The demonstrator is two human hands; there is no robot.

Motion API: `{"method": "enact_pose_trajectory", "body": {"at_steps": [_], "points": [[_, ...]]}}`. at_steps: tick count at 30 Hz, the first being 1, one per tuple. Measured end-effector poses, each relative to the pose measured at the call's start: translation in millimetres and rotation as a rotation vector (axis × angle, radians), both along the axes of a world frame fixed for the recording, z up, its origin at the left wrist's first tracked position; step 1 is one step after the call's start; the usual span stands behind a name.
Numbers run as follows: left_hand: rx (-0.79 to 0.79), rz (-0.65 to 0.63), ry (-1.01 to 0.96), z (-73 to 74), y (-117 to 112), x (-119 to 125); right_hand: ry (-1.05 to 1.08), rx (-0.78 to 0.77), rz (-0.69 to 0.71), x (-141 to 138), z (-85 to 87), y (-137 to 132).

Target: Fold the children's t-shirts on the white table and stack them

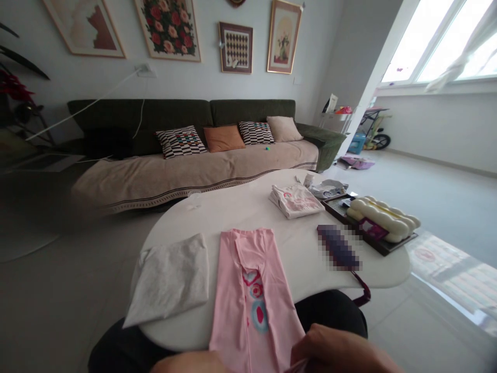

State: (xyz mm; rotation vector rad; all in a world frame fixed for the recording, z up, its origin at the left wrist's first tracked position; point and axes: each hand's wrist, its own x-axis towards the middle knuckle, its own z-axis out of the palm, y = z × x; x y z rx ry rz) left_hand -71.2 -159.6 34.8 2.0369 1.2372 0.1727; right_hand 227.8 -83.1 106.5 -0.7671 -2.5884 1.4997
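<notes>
A pink garment [252,290] with a red and blue print lies lengthwise on the white oval table [240,207], its sides folded inward, its near end hanging over the table's front edge. My right hand [337,349] is at the bottom right, fingers closed on the garment's near right edge. Only a sliver of my left hand [186,362] shows at the bottom edge, beside the garment's near left side; its fingers are hidden. A folded grey-white cloth [171,280] lies left of the pink garment.
A folded white shirt with pink print [295,200] lies at the table's far right. Beside it stand a dark tray [382,243] bearing a cream padded object [382,217] and a blurred dark item [337,247]. A long sofa with cushions [202,155] stands behind the table.
</notes>
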Motion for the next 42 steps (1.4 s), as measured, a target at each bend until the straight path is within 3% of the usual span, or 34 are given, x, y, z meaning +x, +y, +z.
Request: {"method": "enact_pose_trajectory", "body": {"at_steps": [3,4,5,6,8,11,14,17,21,26,28,31,34,36,38,42], "points": [[-0.184,-0.131,-0.039,42.6,66.3,-19.0,0.126,-0.151,-0.073,-9.8,14.2,61.3],[-0.389,-0.167,-0.064,54.1,95.1,-24.2,0.143,-0.186,-0.159,-16.6,12.5,86.7],[-0.527,-0.097,-0.119,62.2,124.5,-28.6,0.161,-0.221,-0.276,-24.8,7.3,112.3],[-0.599,0.052,-0.194,65.9,152.5,-32.2,0.178,-0.281,-0.398,-34.1,-1.0,136.6],[-0.595,0.494,-0.339,57.5,198.0,-37.2,0.207,-0.347,-0.562,-53.1,-24.5,176.0],[-0.439,0.807,-0.414,15.2,230.2,-40.8,0.227,-0.335,-0.67,-73.5,-66.3,204.2],[-0.29,0.946,-0.467,-30.1,230.5,-42.2,0.234,-0.277,-0.772,-80.1,-102.4,206.2],[-0.144,0.996,-0.521,-54.3,224.6,-41.8,0.234,-0.191,-0.877,-81.0,-127.3,203.3],[0.042,1.041,-0.508,-64.0,225.8,-37.9,0.206,-0.054,-0.993,-82.9,-142.4,204.1],[0.23,1.131,-0.372,-61.3,220.1,-27.3,0.165,0.203,-1.081,-87.3,-131.0,198.9],[0.393,1.063,-0.283,-55.3,211.5,-16.5,0.191,0.325,-1.083,-91.3,-122.2,191.3],[0.622,0.685,-0.078,-46.5,199.1,8.0,0.239,0.442,-1.039,-96.0,-114.8,173.6],[0.574,0.335,0.093,-44.6,194.9,31.6,0.293,0.485,-1.028,-87.1,-118.0,150.3],[0.478,0.276,0.174,-48.2,196.8,40.5,0.313,0.429,-1.098,-70.4,-124.2,131.8],[0.409,0.306,0.223,-53.9,199.8,43.8,0.309,0.262,-1.162,-49.1,-130.9,111.5],[0.392,0.353,0.251,-61.6,202.1,43.1,0.314,-0.097,-1.034,-19.4,-138.0,75.9]]}}
